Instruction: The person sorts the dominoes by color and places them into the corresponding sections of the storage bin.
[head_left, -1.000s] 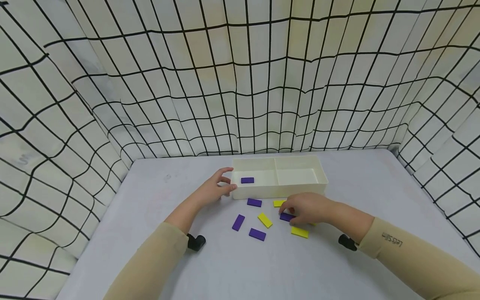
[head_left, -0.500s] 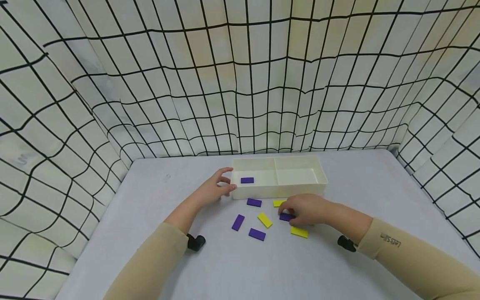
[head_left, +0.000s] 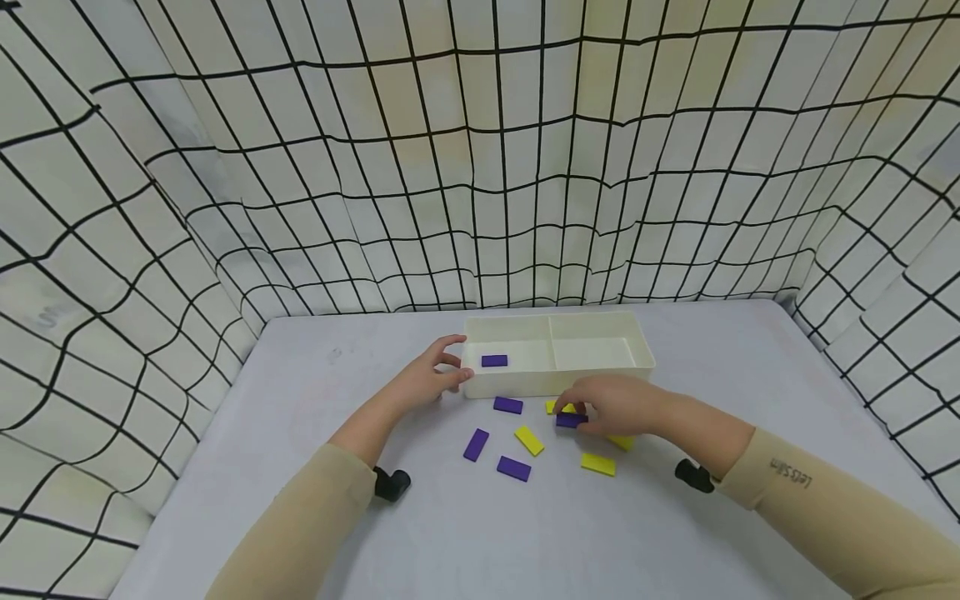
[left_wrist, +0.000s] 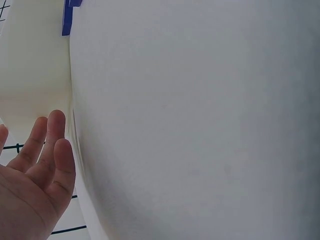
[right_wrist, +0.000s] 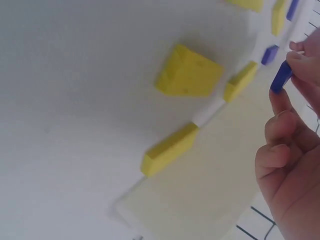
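Observation:
A white box (head_left: pixel 525 384) with two compartments stands at the back of the table in the head view. One purple block (head_left: pixel 494 361) lies in its left compartment. My left hand (head_left: pixel 426 379) touches the box's left end, thumb and index finger spread along it; the left wrist view shows its fingers (left_wrist: pixel 56 122) loosely extended. My right hand (head_left: pixel 622 405) pinches a flat purple block (head_left: pixel 572 421) between thumb and fingertips, just in front of the box. In the right wrist view that block (right_wrist: pixel 281 78) appears lifted off the table. Its other fingers are curled.
Loose purple blocks (head_left: pixel 514 468) and yellow blocks (head_left: pixel 529 441) lie in front of the box. Another yellow block (head_left: pixel 598 465) lies below my right hand, and one is partly hidden beneath it. Black netting over white panels (head_left: pixel 525 200) surrounds the white table (head_left: pixel 465 542).
My right hand has moved slightly up and toward the box, lifting the purple block from its spot. A yellow block under it shows more. The left hand stays put.

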